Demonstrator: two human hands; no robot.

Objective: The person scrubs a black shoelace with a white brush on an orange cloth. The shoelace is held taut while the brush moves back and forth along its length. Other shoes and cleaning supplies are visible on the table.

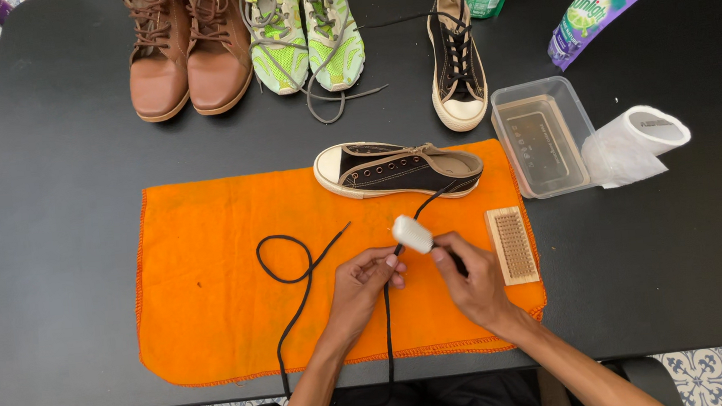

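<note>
Left hand (366, 279) pinching black shoelace (293, 274) taut over orange cloth (212, 294) near table's front edge; right hand (471, 282) gripping white brush (413, 234), scrubbing lace. Unlaced black sneaker (397, 169) beyond, on cloth's far edge.

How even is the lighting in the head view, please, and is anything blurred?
Head view: soft, even light; faint sheen on the black table; sharp focus on the orange cloth and both hands, left and right; the table edges bow slightly.
</note>
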